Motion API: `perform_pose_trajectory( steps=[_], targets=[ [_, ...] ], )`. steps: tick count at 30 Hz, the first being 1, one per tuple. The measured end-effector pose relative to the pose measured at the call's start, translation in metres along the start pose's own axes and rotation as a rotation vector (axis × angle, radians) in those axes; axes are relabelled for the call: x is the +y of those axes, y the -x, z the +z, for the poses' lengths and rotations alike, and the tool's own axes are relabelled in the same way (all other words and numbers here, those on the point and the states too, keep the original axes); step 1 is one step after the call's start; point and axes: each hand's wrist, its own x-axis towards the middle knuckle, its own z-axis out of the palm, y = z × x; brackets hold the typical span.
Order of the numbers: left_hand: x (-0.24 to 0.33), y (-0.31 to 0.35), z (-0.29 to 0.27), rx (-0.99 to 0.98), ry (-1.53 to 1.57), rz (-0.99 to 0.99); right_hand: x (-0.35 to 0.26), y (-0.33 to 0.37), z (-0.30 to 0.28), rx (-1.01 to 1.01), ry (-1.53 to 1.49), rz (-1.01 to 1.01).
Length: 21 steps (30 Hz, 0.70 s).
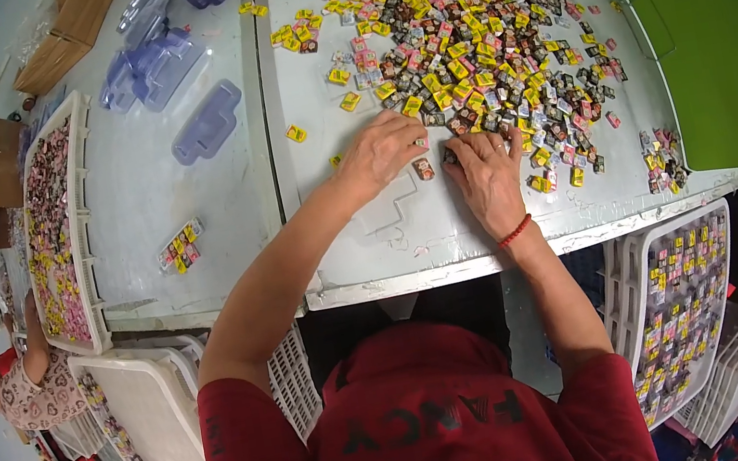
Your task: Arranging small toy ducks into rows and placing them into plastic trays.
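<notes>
A big heap of small printed blocks [465,48] in yellow, pink, black and white lies on the white table in front of me. My left hand [383,152] is closed at the heap's near edge, with a small pink block [422,142] at its fingertips. Just below those fingertips, a brown block [422,169] sits at the upper end of a clear stepped tray [394,215], whose outline is faint. My right hand [488,173], a red bead bracelet at the wrist, curls over blocks at the heap's front. Its fingertips are pinched around a small dark block, mostly hidden.
Empty clear stepped trays [209,120] are on the left table, beside a filled one [180,247]. A white crate [62,233] of loose blocks stands farther left. At lower right, stacked crates hold filled trays [679,305]. A green board [706,27] borders the table. People work at both sides.
</notes>
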Motion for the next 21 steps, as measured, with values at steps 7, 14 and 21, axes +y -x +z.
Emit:
perform_pose_trajectory(
  steps=[7,14,21],
  targets=[
    [0.001,0.013,-0.027,0.094,0.042,-0.170,0.004,0.000,0.001,0.054,0.044,-0.051],
    [0.011,0.031,-0.032,0.073,-0.071,-0.053,-0.004,0.004,-0.009,0.022,-0.027,-0.076],
    [0.022,0.027,-0.039,0.104,-0.030,-0.038,-0.010,0.001,-0.006,-0.073,0.032,-0.165]
  ],
)
